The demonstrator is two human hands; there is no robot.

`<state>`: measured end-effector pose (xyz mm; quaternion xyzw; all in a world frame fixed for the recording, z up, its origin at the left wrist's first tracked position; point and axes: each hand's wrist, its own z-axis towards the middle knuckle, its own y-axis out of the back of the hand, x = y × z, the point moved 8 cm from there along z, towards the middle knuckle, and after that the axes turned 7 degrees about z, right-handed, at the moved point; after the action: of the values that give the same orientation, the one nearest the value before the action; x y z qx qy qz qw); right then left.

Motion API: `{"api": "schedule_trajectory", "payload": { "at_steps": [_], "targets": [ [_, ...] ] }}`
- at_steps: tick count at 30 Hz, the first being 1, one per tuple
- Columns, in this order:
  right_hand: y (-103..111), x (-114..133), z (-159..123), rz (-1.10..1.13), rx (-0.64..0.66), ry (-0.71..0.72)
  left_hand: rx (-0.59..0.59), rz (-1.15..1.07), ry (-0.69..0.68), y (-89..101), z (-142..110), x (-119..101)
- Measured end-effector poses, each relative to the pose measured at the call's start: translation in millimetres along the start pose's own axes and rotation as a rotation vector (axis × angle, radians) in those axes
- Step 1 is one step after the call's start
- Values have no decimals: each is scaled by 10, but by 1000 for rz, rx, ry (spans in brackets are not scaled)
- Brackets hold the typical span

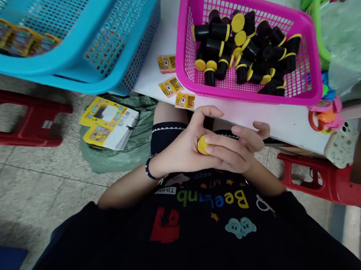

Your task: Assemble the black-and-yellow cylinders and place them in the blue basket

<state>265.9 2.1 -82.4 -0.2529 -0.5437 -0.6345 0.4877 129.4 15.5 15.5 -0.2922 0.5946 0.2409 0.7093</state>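
- A small round yellow plastic cap sits between the two hands, near the middle of the view
- The left hand is mostly closed, with its fingers curled around the cap
- The right hand is partly closed and presses its fingers on the cap
- A bright pink plastic basket with holes holds many black tubes with yellow caps, lying in a messy pile
- A big blue plastic basket with holes holds colourful paper cards
- Small yellow paper cards lie on the white table, beside the pink basket
- Flat yellow printed cardboard sheets lie on a green bag on the tile floor, between two red plastic stools
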Motion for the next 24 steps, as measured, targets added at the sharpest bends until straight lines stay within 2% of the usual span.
{"api": "schedule_trajectory", "payload": {
  "at_steps": [3,5,8,11,15,18,21,24],
  "targets": [
    [45,148,-116,-136,-19,203,-130,0,9,44,7,6],
    [54,190,-172,-203,-30,257,-174,23,-5,32,-4,2],
    [57,193,-160,-222,-26,243,-250,95,-60,27,-41,-12],
    [2,156,-85,-163,52,160,-330,144,-116,36,-88,-10],
    [-42,142,-9,-135,85,83,-413,158,-105,74,-120,33],
    [-38,235,48,-115,83,82,-383,163,-144,91,-101,-2],
    [2,447,136,-97,79,108,-315,279,-224,118,-103,-89],
    [107,766,209,-148,-10,237,-325,426,-251,209,-177,-157]
  ]
}}
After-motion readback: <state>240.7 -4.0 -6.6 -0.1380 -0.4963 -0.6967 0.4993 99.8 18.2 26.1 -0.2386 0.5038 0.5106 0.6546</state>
